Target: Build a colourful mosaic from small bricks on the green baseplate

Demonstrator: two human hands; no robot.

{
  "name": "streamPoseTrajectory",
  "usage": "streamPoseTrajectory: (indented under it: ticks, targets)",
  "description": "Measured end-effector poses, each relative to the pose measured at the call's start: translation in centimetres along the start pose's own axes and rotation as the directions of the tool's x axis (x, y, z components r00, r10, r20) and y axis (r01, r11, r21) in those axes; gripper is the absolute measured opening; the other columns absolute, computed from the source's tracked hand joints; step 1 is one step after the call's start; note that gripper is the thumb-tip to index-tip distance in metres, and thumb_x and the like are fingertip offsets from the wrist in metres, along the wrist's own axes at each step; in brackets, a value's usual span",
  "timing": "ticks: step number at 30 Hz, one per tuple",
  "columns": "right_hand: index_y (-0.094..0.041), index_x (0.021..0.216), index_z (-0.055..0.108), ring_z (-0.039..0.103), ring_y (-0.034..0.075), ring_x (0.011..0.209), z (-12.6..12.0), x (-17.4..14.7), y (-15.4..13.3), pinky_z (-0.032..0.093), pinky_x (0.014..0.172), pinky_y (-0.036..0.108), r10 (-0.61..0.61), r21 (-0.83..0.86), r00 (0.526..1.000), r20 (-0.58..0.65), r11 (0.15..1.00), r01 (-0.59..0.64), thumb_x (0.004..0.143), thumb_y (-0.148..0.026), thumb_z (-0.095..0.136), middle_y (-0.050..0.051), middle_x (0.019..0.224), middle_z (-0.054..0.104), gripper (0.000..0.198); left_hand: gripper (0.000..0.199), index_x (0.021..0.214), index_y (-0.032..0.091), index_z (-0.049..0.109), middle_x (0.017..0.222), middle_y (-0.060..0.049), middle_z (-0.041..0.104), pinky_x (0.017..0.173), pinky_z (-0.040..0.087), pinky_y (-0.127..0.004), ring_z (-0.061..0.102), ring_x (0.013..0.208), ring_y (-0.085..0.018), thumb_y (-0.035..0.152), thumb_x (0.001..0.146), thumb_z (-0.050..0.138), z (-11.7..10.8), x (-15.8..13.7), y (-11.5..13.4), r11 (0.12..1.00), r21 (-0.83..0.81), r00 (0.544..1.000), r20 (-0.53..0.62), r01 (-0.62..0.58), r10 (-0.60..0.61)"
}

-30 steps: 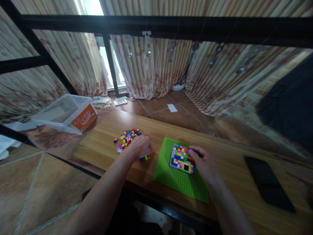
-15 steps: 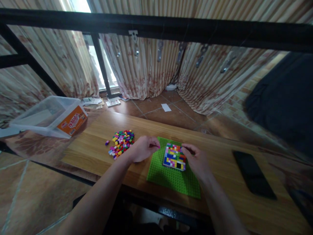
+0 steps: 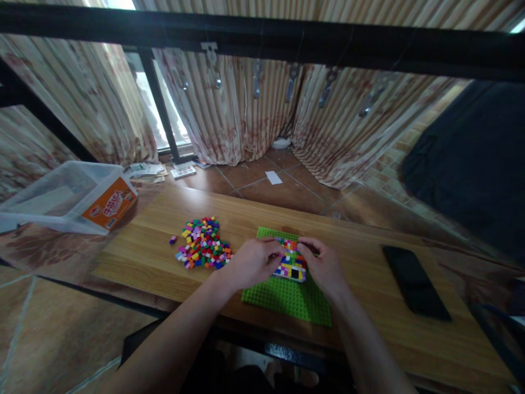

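A square block of many-coloured toy bricks [image 3: 289, 272] sits on a green studded baseplate [image 3: 293, 301]. My left hand [image 3: 255, 262] is over the block's left side, thumb and fingers pinched together. The small pink brick seen at its fingertips a moment earlier is hidden now. At the block's upper right edge, my right hand [image 3: 324, 265] grips with thumb and bent fingers. Both hands cover parts of the block. Left of the baseplate lies a pile of loose toy bricks [image 3: 205, 243], with one purple brick [image 3: 173, 239] apart from it.
A black phone [image 3: 415, 282] lies on the wooden table [image 3: 365, 273] to the right. Beyond the left end stands a clear plastic bin [image 3: 69, 197] with an orange label. A black bar [image 3: 262, 41] crosses above the table, with metal clips hanging below it.
My left hand has moved right, from beside the block to over its left part, carrying the small pink brick. My right hand stays at the block's right edge. The view has shifted slightly.
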State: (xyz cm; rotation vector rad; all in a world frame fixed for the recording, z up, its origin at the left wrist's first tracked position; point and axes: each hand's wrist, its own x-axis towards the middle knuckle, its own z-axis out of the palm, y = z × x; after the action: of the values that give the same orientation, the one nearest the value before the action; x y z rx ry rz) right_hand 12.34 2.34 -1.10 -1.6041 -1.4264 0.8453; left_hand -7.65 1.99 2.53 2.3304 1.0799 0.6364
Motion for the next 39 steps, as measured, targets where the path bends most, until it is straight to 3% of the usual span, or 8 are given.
streamPoseTrajectory:
  ticks: [4, 9, 23, 29, 39]
  targets:
    - [-0.019, 0.095, 0.074, 0.069, 0.025, 0.089, 0.0, 0.0, -0.1, 0.052, 0.082, 0.04, -0.022, -0.022, 1.0, -0.001, 1.0, 0.022, 0.077, -0.047, 0.059, 0.01, 0.098, 0.076, 0.036, 0.018, 0.091, 0.018, 0.067, 0.085, -0.004, 0.066, 0.074, 0.049, -0.025, 0.063, 0.08, -0.015, 0.02, 0.093, 0.049, 0.8, 0.0, 0.1, 0.98, 0.192, 0.998, 0.006, -0.057, 0.057]
    - [-0.02, 0.095, 0.074, 0.069, 0.025, 0.089, 0.2, -0.1, 0.0, 0.052, 0.082, 0.039, -0.025, -0.024, 1.0, -0.006, 0.999, 0.025, 0.078, -0.046, 0.06, 0.009, 0.098, 0.076, 0.035, 0.018, 0.091, 0.019, 0.067, 0.089, -0.004, 0.066, 0.076, 0.051, -0.026, 0.063, 0.082, -0.016, 0.022, 0.094, 0.05, 1.4, 0.2, -0.1, 0.957, 0.282, 0.998, 0.007, -0.063, 0.063]
    - [-0.019, 0.101, 0.072, 0.068, 0.025, 0.094, 0.1, -0.2, 0.1, 0.052, 0.086, 0.041, -0.017, -0.013, 1.0, 0.016, 1.0, 0.017, 0.077, -0.047, 0.062, 0.01, 0.104, 0.074, 0.038, 0.017, 0.1, 0.02, 0.064, 0.092, -0.004, 0.07, 0.078, 0.052, -0.028, 0.066, 0.085, -0.018, 0.025, 0.094, 0.05, 2.4, 0.2, 0.4, 0.955, 0.287, 0.996, -0.082, 0.068, -0.046]
    - [-0.021, 0.113, 0.068, 0.064, 0.026, 0.108, 0.5, -0.4, 0.1, 0.046, 0.099, 0.043, -0.045, -0.001, 0.997, 0.062, 0.999, 0.045, 0.076, -0.046, 0.065, 0.009, 0.116, 0.071, 0.044, 0.018, 0.104, 0.02, 0.063, 0.096, -0.005, 0.071, 0.079, 0.053, -0.029, 0.067, 0.088, -0.018, 0.021, 0.094, 0.049, 2.5, -0.1, 0.5, 0.959, 0.271, 0.994, -0.092, 0.079, -0.056]
    - [-0.022, 0.117, 0.065, 0.062, 0.027, 0.111, 1.2, -0.7, 0.3, 0.045, 0.101, 0.046, -0.069, -0.037, 0.994, 0.087, 0.997, 0.073, 0.075, -0.042, 0.066, 0.011, 0.121, 0.068, 0.046, 0.022, 0.11, 0.02, 0.061, 0.1, -0.006, 0.072, 0.085, 0.054, -0.032, 0.067, 0.095, -0.021, 0.018, 0.092, 0.049, 2.7, -0.2, 0.4, 0.962, 0.261, 0.994, -0.089, 0.08, -0.059]
